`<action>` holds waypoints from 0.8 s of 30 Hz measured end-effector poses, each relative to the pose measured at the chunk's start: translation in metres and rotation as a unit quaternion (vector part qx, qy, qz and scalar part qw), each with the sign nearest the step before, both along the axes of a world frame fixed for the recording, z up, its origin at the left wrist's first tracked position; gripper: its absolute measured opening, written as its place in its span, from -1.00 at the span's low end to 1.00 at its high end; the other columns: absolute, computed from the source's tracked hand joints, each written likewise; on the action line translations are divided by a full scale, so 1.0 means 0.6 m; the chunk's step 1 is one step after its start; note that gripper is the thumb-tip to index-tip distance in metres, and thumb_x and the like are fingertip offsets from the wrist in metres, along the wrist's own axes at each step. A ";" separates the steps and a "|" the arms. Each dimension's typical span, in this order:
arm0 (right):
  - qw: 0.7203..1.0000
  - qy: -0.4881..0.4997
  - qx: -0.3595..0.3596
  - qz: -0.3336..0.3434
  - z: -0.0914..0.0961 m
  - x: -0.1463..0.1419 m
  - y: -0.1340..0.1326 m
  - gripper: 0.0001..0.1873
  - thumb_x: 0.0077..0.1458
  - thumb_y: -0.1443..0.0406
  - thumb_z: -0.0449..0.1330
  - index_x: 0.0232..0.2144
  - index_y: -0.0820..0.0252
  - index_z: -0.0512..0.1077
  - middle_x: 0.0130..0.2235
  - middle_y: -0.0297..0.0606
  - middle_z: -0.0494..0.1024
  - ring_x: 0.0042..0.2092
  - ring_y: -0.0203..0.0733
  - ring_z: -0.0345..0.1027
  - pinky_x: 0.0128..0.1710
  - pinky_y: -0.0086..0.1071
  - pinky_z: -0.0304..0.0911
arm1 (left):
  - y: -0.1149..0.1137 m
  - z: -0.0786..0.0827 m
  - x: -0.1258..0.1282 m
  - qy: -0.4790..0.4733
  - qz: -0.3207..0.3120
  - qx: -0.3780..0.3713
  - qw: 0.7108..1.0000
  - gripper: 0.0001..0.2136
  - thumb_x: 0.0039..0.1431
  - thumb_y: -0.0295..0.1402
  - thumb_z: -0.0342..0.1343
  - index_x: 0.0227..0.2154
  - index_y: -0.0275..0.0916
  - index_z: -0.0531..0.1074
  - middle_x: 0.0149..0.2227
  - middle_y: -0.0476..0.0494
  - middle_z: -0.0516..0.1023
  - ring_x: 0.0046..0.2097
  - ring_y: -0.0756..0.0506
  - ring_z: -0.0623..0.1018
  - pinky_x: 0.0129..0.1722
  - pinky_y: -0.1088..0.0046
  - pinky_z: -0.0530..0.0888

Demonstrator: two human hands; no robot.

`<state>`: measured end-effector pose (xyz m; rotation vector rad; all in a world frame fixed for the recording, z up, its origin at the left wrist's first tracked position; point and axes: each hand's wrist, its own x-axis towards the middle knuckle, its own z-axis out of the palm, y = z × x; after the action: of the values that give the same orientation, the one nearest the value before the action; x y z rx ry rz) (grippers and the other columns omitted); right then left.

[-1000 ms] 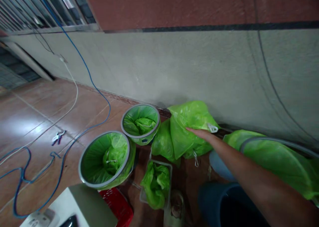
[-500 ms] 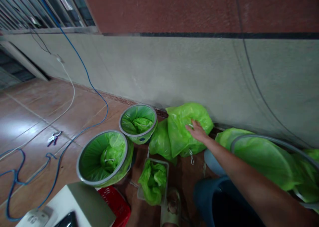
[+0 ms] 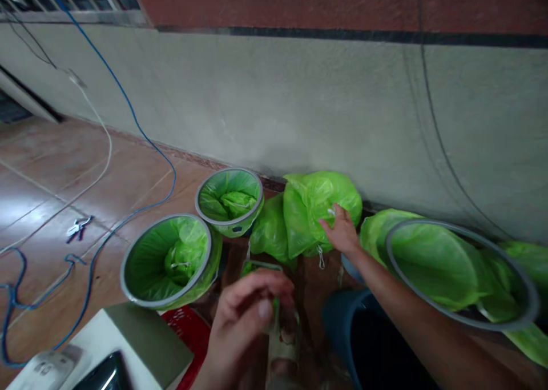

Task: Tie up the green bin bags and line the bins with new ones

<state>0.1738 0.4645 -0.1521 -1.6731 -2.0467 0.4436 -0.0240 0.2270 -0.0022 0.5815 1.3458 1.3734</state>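
Note:
My right hand [image 3: 342, 231] reaches to a tied bright green plastic bag [image 3: 314, 207] by the wall. Its thumb and fingers are apart; it seems to rest on the bag's side, near a small white cord. My left hand [image 3: 252, 307] is raised in front of the clear tray, fingers loosely curled, thumb apart, nothing visible in it. Behind it the tray [image 3: 268, 264] with green plastic is mostly hidden. A smaller green bag [image 3: 270, 227] leans beside the big one. Two bins lined with green bags, one large [image 3: 128, 267] and one small [image 3: 201, 207], stand to the left.
A grey ring [image 3: 535, 310] lies over green plastic [image 3: 436, 264] at right. Beneath my right arm stands a dark blue bucket [image 3: 338, 327]. Pliers [image 3: 79, 227] and a blue cable [image 3: 92, 270] lie on the tiles. A white box [image 3: 145, 344] fills the lower left.
My left hand has come up into view from below, covering the tray. My right hand stays by the large green bag. The view has tilted down slightly.

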 end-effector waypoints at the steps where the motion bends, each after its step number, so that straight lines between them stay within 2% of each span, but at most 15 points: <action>1: 1.000 0.016 0.025 -0.009 0.007 -0.001 -0.026 -0.28 0.11 0.10 0.09 0.23 0.37 0.14 0.16 0.13 0.32 0.21 0.13 0.16 0.19 -0.04 0.12 | 0.008 -0.030 -0.002 -0.010 0.026 -0.027 0.999 -0.59 -0.13 -0.03 0.30 -0.27 -0.21 0.60 -0.27 -0.23 0.60 -0.28 -0.16 0.57 -0.25 0.29 0.50; 3: 0.998 0.041 0.050 -0.011 0.013 -0.010 -0.082 -0.36 0.12 0.14 0.09 0.19 0.33 0.19 0.13 0.10 0.36 0.19 0.11 0.19 0.17 -0.02 0.14 | 0.006 -0.107 -0.010 -0.017 0.102 -0.109 0.989 -0.63 -0.17 -0.11 0.32 -0.34 -0.29 0.57 -0.34 -0.18 0.60 -0.37 -0.06 0.55 -0.26 0.39 0.47; 5: 0.998 0.048 0.028 0.013 0.010 -0.030 -0.140 -0.46 0.13 0.17 0.08 0.11 0.33 0.28 0.08 0.09 0.41 0.15 0.09 0.23 0.13 -0.04 0.18 | -0.018 -0.191 -0.021 0.011 0.153 -0.189 0.970 -0.65 -0.23 -0.17 0.32 -0.38 -0.31 0.55 -0.41 -0.13 0.58 -0.41 -0.03 0.52 -0.32 0.44 0.44; 7: 0.996 0.035 -0.051 0.070 -0.001 -0.058 -0.197 -0.60 0.14 0.22 0.07 -0.01 0.28 0.38 -0.02 0.02 0.49 0.05 0.03 0.33 0.06 -0.12 0.25 | -0.050 -0.262 -0.031 0.068 0.163 -0.234 0.956 -0.67 -0.21 -0.18 0.27 -0.39 -0.31 0.54 -0.46 -0.11 0.55 -0.42 -0.06 0.52 -0.36 0.45 0.43; 9: 0.972 0.002 -0.175 0.157 -0.018 -0.090 -0.250 -0.71 0.16 0.27 0.05 -0.11 0.22 0.44 -0.13 -0.09 0.55 -0.08 -0.07 0.43 -0.02 -0.24 0.30 | -0.073 -0.311 -0.037 0.138 0.137 -0.267 0.944 -0.71 -0.16 -0.22 0.22 -0.38 -0.31 0.54 -0.47 -0.12 0.55 -0.38 -0.10 0.55 -0.37 0.44 0.43; 11: 0.940 -0.044 -0.251 0.226 -0.041 -0.120 -0.293 -0.71 0.14 0.31 0.06 -0.11 0.22 0.46 -0.11 -0.09 0.56 -0.07 -0.09 0.44 -0.03 -0.30 0.28 | -0.081 -0.339 -0.040 0.199 0.087 -0.288 0.933 -0.73 -0.08 -0.26 0.17 -0.30 -0.28 0.55 -0.41 -0.15 0.58 -0.29 -0.14 0.58 -0.32 0.42 0.45; 14: 0.916 -0.097 -0.281 0.272 -0.081 -0.154 -0.332 -0.55 0.08 0.40 0.09 0.05 0.21 0.39 0.05 -0.02 0.48 -0.04 -0.08 0.44 -0.06 -0.32 0.28 | -0.071 -0.355 -0.040 0.273 0.019 -0.301 0.914 -0.65 0.01 -0.36 0.11 -0.09 -0.25 0.50 -0.23 -0.20 0.61 -0.15 -0.17 0.58 -0.21 0.38 0.48; 16: 0.912 -0.099 -0.307 0.255 -0.105 -0.166 -0.339 -0.58 0.08 0.45 0.05 -0.01 0.18 0.43 0.03 -0.06 0.50 -0.09 -0.12 0.46 -0.12 -0.36 0.29 | -0.060 -0.360 -0.038 0.310 -0.031 -0.303 0.901 -0.53 0.01 -0.44 0.09 0.06 -0.25 0.41 -0.09 -0.24 0.59 -0.05 -0.18 0.56 -0.11 0.35 0.47; 19: 0.920 -0.070 -0.334 0.195 -0.122 -0.168 -0.323 -0.76 0.14 0.42 0.01 -0.29 0.21 0.49 -0.17 -0.10 0.59 -0.14 -0.14 0.47 -0.18 -0.39 0.30 | -0.046 -0.372 -0.032 0.354 -0.117 -0.310 0.875 -0.30 -0.07 -0.55 0.13 0.23 -0.31 0.23 0.14 -0.36 0.43 0.11 -0.22 0.47 0.05 0.34 0.41; 21: 0.930 0.053 -0.347 0.111 -0.109 -0.160 -0.303 -0.80 0.17 0.29 0.04 -0.38 0.21 0.45 -0.31 -0.16 0.58 -0.22 -0.14 0.47 -0.28 -0.40 0.32 | -0.039 -0.386 -0.025 0.378 -0.160 -0.323 0.853 -0.18 -0.14 -0.58 0.17 0.29 -0.34 0.12 0.25 -0.43 0.27 0.19 -0.26 0.40 0.11 0.33 0.36; 22: 0.922 0.152 -0.352 0.056 -0.095 -0.152 -0.292 -0.79 0.17 0.21 0.07 -0.38 0.19 0.43 -0.37 -0.21 0.56 -0.29 -0.16 0.47 -0.37 -0.42 0.31 | -0.037 -0.394 -0.021 0.384 -0.175 -0.334 0.843 -0.14 -0.15 -0.59 0.19 0.30 -0.33 0.08 0.28 -0.44 0.21 0.20 -0.28 0.39 0.12 0.32 0.36; 24: 0.866 0.363 -0.342 -0.036 -0.052 -0.132 -0.272 -0.71 0.10 0.06 0.15 -0.38 0.17 0.40 -0.47 -0.32 0.50 -0.42 -0.21 0.43 -0.51 -0.45 0.26 | -0.033 -0.410 -0.014 0.382 -0.184 -0.355 0.833 -0.13 -0.15 -0.57 0.20 0.31 -0.30 0.06 0.27 -0.46 0.22 0.16 -0.32 0.42 0.10 0.27 0.36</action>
<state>0.0948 0.3013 -0.1835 -1.5481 -1.3069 1.6365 -0.0323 0.2073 -0.2481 0.8438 2.0913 0.2206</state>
